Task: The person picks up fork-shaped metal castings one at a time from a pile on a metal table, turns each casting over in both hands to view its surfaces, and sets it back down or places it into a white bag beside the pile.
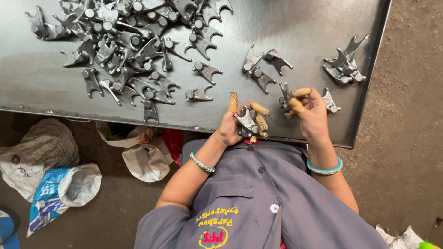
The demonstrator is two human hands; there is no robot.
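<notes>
The left hand (240, 121) is gripping a forked metal part (247, 122); the right hand (307, 110), just right, is pinching another fork (284, 97) at the tray's (304, 37) near edge.

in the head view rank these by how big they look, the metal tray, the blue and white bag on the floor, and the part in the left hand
1. metal tray, by far the largest
2. blue and white bag
3. forked metal part in the left hand, smallest though nearest the camera

a dark sheet-metal tray table (300, 27) carries grey forked metal castings. a dense heap (124, 37) lies at one end; three castings (263, 67) lie near the middle, a small cluster (345, 62) lies near the opposite edge, and a single casting (330, 101) lies below that cluster.
</notes>
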